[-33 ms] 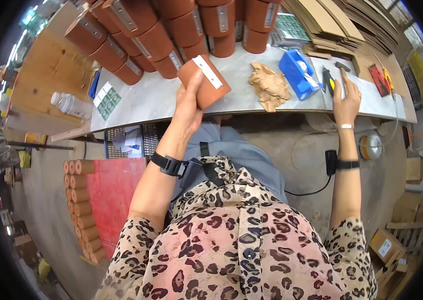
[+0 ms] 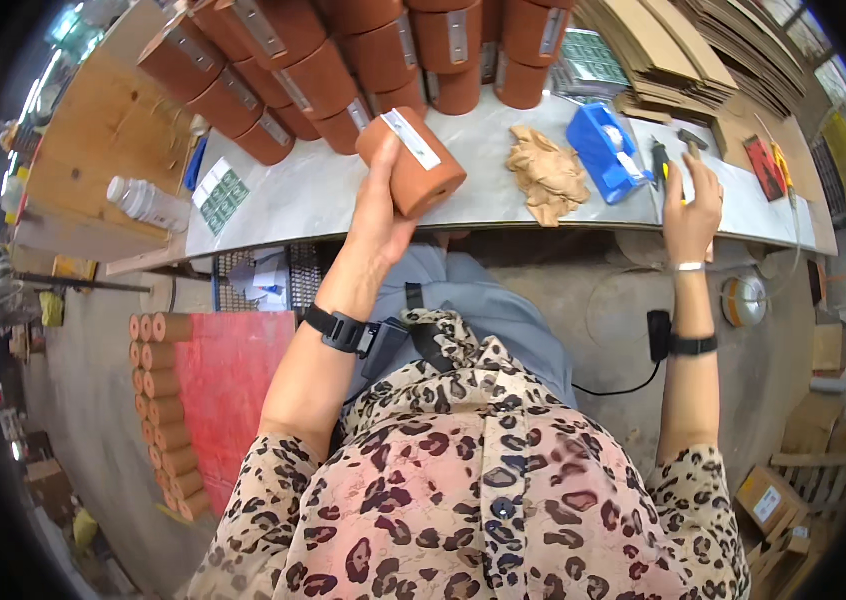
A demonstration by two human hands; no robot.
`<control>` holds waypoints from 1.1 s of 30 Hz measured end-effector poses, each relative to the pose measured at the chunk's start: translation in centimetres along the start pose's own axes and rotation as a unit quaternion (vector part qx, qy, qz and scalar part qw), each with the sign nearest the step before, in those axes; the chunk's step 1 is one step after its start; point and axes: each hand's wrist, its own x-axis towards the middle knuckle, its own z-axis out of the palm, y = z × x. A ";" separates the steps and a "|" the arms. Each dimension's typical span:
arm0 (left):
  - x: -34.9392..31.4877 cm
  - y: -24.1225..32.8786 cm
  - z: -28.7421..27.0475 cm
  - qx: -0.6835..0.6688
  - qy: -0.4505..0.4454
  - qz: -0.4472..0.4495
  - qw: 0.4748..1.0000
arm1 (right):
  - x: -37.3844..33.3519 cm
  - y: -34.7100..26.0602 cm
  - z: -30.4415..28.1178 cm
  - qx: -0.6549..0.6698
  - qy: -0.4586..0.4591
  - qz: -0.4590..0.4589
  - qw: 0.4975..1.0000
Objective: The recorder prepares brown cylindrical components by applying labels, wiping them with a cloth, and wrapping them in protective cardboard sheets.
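Note:
My left hand (image 2: 380, 215) is closed round a reddish-brown cylinder (image 2: 433, 185) and holds it tilted over the table's front edge. The thumb lies on its side, beside a pale metal strip (image 2: 410, 140). On the right, my right hand (image 2: 695, 215) is palm down at the table edge, its fingers curled over the handle of a hammer (image 2: 691, 138). Only the dark hammer head shows plainly, beyond the fingertips; most of the handle is hidden. A black and yellow hand tool (image 2: 659, 160) lies just left of that hand.
Stacked cylinders (image 2: 318, 80) with metal strips fill the back of the table. A crumpled brown cloth or glove (image 2: 548, 175) and a blue bin (image 2: 603, 150) lie between my hands. Flat cardboard (image 2: 658, 50) is piled back right. A white bottle (image 2: 143, 200) and label sheet (image 2: 220, 195) sit left.
My right hand has drawn back slightly and its fingers, stretched out before, are now curled. My left hand still holds the cylinder, turned a little. The whole view has shifted slightly.

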 end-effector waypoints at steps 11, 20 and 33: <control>-1.6 1.6 -0.8 -0.303 -0.006 -0.148 0.941 | -0.8 -11.1 9.9 0.070 -0.248 -0.022 0.966; -2.2 1.6 1.9 -0.309 -0.016 -0.146 0.940 | 2.4 -26.5 5.7 0.344 0.010 -0.191 0.920; -3.0 3.4 1.1 -0.117 0.014 -0.009 0.993 | -3.8 -22.2 -0.3 0.414 -0.214 -0.143 0.873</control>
